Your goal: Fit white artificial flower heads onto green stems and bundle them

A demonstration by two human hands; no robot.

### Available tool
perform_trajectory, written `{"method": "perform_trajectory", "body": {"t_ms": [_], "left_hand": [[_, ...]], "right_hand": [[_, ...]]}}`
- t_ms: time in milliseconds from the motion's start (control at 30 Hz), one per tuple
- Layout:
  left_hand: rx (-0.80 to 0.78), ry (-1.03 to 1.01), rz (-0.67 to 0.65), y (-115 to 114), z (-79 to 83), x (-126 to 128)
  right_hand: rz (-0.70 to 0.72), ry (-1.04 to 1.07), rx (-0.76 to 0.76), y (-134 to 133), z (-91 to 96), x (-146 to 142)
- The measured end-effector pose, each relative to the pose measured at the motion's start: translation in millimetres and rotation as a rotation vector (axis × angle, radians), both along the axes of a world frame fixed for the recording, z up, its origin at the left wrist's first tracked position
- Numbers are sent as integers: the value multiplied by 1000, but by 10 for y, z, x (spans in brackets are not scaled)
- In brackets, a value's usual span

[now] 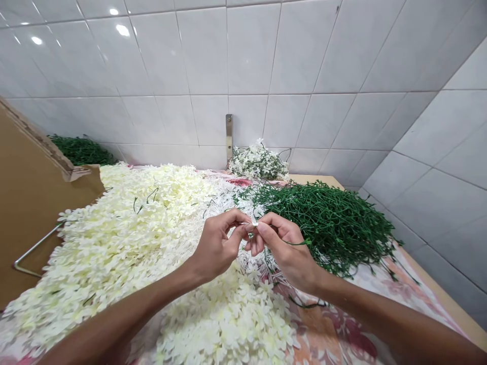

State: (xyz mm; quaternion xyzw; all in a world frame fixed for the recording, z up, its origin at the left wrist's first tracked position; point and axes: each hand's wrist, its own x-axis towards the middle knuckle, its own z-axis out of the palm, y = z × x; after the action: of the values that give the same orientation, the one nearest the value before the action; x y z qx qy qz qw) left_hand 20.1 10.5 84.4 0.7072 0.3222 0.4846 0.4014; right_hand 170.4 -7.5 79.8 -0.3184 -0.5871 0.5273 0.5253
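My left hand [222,241] and my right hand [285,246] meet at the centre, thumb and forefinger pinched on each. A small white artificial flower piece [254,222] shows between the fingertips. From my right hand a green plastic stem [299,243] sticks out to the right. Below and left of the hands spreads a large heap of cream-white artificial petals [152,228]. Thin white plastic pieces [224,195] lie behind the fingers. Just right of my right hand is a big pile of green stems [335,218]. My fingers partly hide the held parts.
A bunch of white flowers on stems [258,161] stands by the tiled wall [251,61], near a metal bracket [229,134]. At left is a brown board [38,203] with a bent metal rod [34,248]; more green stems [81,149] lie behind it. A floral cloth [319,329] covers the table.
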Motion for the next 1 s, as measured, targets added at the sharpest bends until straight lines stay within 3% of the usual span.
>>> {"method": "perform_trajectory", "body": {"t_ms": [167, 333, 600, 733, 1000], "left_hand": [[-28, -1, 10, 37, -37, 6], [-112, -26, -152, 62, 115, -40], [-82, 3, -61, 46, 221, -110], [-91, -62, -49, 49, 226, -116], [-137, 10, -93, 17, 234, -128]], "right_hand": [[-33, -49, 53, 27, -14, 4], [36, -57, 46, 13, 55, 48], [71, 5, -14, 26, 110, 117], [-8, -113, 43, 20, 153, 162], [-55, -348, 180, -29, 233, 206]]}}
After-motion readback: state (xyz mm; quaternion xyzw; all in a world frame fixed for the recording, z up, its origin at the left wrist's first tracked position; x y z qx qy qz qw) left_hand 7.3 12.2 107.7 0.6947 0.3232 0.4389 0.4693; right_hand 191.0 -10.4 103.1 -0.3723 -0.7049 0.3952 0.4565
